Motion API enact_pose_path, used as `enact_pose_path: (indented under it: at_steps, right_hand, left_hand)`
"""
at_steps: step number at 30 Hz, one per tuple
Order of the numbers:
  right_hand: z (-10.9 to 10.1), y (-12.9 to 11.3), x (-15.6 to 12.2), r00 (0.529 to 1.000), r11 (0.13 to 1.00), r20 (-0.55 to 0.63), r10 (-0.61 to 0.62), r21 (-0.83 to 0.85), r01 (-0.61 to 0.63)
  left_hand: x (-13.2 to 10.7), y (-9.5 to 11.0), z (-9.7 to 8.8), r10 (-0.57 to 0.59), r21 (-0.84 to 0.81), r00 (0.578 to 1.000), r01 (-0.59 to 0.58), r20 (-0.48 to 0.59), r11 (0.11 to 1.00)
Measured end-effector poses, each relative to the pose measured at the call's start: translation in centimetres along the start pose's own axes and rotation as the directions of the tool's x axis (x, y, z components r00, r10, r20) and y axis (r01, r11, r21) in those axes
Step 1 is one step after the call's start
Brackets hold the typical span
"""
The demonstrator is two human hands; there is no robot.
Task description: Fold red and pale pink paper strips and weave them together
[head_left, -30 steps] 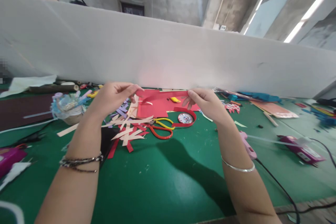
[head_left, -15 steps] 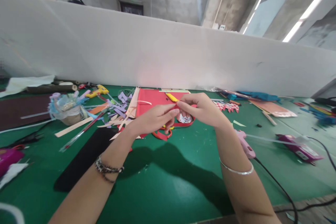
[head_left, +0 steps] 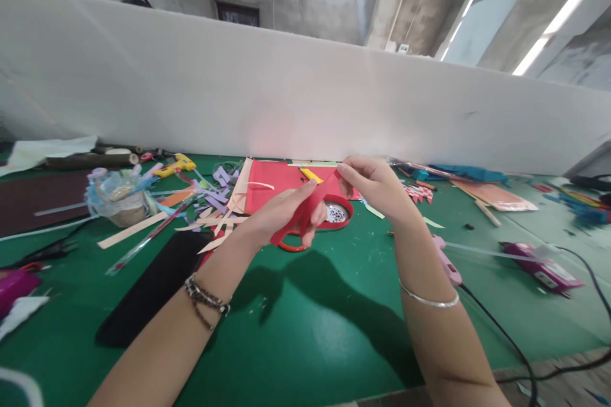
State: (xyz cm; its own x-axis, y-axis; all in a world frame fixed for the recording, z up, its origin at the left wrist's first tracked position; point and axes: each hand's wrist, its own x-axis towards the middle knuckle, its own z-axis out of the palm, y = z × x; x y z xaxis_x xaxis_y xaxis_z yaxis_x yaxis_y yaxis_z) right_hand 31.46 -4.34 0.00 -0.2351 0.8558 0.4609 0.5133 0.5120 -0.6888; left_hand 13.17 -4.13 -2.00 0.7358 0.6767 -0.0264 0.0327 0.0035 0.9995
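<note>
A red paper strip (head_left: 308,208) stretches slantwise between my hands above the green table. My left hand (head_left: 281,210) wraps round its lower part, fingers partly behind it. My right hand (head_left: 370,181) pinches its upper end between thumb and fingers. Just beyond, a round red tin (head_left: 338,215) holds small patterned pieces too tiny to name. Below my left hand shows the red handle of a pair of scissors (head_left: 292,245), the rest covered. A yellow utility knife (head_left: 311,175) lies on the red paper sheet (head_left: 267,175) behind my hands.
Purple and cream paper strips (head_left: 212,197) lie left of the sheet, by a black flat object (head_left: 147,289). A pink glue gun (head_left: 447,261) with a black cord sits beside my right forearm. Behind the table rises a white partition (head_left: 305,95).
My right hand has moved right and slightly up, away from my left. The red strip between them now shows. The red tin is less covered.
</note>
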Motion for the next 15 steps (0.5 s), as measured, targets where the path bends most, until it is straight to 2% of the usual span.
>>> enact_pose_path:
  at_steps: [3,6,12,15]
  right_hand:
    - [0.0,0.2,0.1,1.000,1.000,0.024,-0.005,-0.003,0.005]
    - [0.0,0.4,0.1,0.998,1.000,0.057,-0.025,0.001,0.025]
    - [0.1,0.4,0.1,0.996,0.999,0.071,-0.052,-0.012,0.053]
    - [0.1,0.4,0.1,0.997,0.999,0.062,-0.042,-0.020,0.044]
  left_hand:
    - [0.4,-0.6,-0.3,0.090,0.013,0.996,-0.090,0.026,0.996]
    - [0.6,-1.1,-0.5,0.092,0.016,0.994,-0.093,0.066,0.996]
    - [0.7,-1.3,-0.2,0.134,-0.164,0.974,-0.104,0.182,0.981]
    - [0.8,-1.2,-0.1,0.138,-0.269,0.971,-0.082,0.198,0.960]
